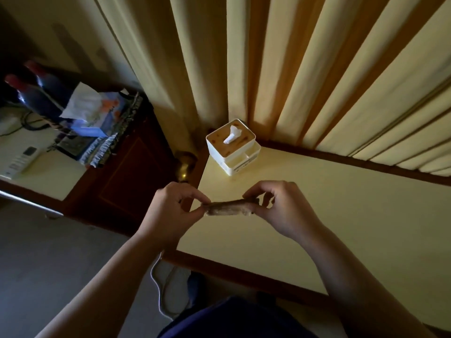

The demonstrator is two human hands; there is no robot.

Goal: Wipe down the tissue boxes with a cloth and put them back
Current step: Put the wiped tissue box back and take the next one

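Your left hand [170, 208] pinches the left end of the folded cloth [229, 208], and your right hand [280, 208] pinches its right end, so the cloth is held stretched between them above the near corner of the bench [329, 215]. Beyond, at twelve o'clock, the white tissue box [231, 147] stands on the bench's far corner, close to the curtain [292, 69]. At ten o'clock, well apart, a blue tissue box [97, 118] sits on a dark cabinet [127, 176].

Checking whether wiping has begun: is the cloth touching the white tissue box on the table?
No, both hands hold the cloth stretched between them, well short of the white tissue box.
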